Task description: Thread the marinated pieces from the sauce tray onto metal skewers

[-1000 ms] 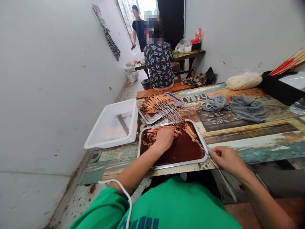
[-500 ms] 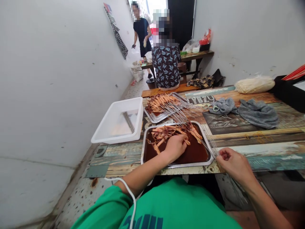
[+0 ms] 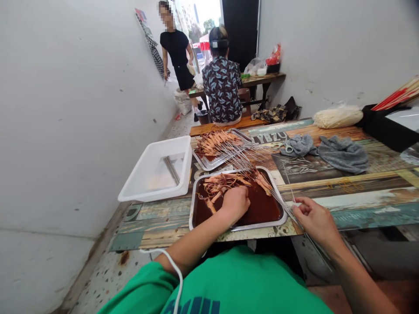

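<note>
My left hand (image 3: pixel 236 203) is closed above the metal tray (image 3: pixel 192 213) of dark brown sauce; what its fingers hold is hidden. Beside it lie pinkish-brown meat pieces (image 3: pixel 214 183) with thin curled ends, whose exact kind I cannot tell. Past the tray's right corner, my right hand (image 3: pixel 316 220) pinches a thin metal skewer (image 3: pixel 289 185) that points up and away. Several more skewers (image 3: pixel 316 247) run under that hand across the tray's rim and the table edge. Skewered pieces (image 3: pixel 262 181) rest at the tray's right side.
Behind stands a second tray (image 3: pixel 209 165) heaped with skewered pieces (image 3: pixel 218 141). A white plastic bin (image 3: pixel 131 185) sits left. Grey cloths (image 3: pixel 343 153), scissors (image 3: pixel 288 148) and a bagged white bundle (image 3: pixel 338 117) lie right. One person (image 3: pixel 222 89) sits ahead; another (image 3: pixel 176 52) stands.
The meat piece seen at my left fingertips is out of sight now. My right hand has raised one skewer upright from the bunch. The standing person has come nearer, and the view has shifted slightly.
</note>
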{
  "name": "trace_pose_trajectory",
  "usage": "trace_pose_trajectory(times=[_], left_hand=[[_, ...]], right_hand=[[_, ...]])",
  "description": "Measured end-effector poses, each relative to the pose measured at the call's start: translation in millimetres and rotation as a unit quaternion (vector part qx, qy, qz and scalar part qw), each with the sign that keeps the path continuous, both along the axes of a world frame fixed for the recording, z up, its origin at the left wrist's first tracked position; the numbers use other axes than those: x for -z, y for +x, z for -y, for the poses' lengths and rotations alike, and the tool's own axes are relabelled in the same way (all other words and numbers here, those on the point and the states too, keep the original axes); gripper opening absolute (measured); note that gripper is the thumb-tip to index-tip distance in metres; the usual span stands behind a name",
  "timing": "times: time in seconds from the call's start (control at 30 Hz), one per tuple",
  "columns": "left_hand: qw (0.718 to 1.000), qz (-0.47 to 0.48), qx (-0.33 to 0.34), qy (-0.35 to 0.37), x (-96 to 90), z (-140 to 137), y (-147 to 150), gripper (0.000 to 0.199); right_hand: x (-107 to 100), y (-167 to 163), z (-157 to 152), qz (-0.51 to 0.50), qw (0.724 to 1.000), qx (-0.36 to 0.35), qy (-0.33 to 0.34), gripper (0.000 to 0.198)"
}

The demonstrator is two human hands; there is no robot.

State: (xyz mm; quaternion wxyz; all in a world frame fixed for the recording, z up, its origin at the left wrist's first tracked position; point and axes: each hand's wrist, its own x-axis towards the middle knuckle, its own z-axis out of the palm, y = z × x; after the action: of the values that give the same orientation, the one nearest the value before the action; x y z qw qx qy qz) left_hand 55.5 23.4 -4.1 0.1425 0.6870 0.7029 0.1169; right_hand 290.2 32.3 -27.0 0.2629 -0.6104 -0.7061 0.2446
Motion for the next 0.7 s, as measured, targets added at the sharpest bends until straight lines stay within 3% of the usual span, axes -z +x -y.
trace_pose_trajectory(times=[0.13,0.23,0.3,0.4,0.5,0.6,0.7], left_hand=[[0.998,0.058,-0.027,0.026,-3.4,0,-6,0.028],[0.973,0.221,-0.067,0.012,-5.4,-2,-11,0.038],[0.920,0.370,-0.124,-0.029,-5.7,-2,-14,0.044],[0.799,0.554,-0.211,-0.099,-5.3,-3,-16,0.037],[0.688,0.667,-0.223,-0.181,-5.8,-3,-18,0.019],[0.629,0.711,-0.223,-0.220,-8.0,-4,-17,0.009],[0.609,0.720,-0.251,-0.221,-10.2,-6,-13,0.009]], right_hand=[[3,2,-1,-0.027,1.000,-0.009,0.005,0.032],[2,2,-1,-0.042,0.999,-0.017,0.007,0.035],[1,0,0,-0.048,0.998,-0.027,0.008,0.034],[-1,-3,1,-0.051,0.998,-0.043,0.010,0.039],[-1,-4,0,-0.039,0.997,-0.061,0.012,0.041],[-2,-3,-2,-0.014,0.997,-0.071,0.022,0.029],[-3,-4,-2,0.010,0.995,-0.096,0.037,0.021]])
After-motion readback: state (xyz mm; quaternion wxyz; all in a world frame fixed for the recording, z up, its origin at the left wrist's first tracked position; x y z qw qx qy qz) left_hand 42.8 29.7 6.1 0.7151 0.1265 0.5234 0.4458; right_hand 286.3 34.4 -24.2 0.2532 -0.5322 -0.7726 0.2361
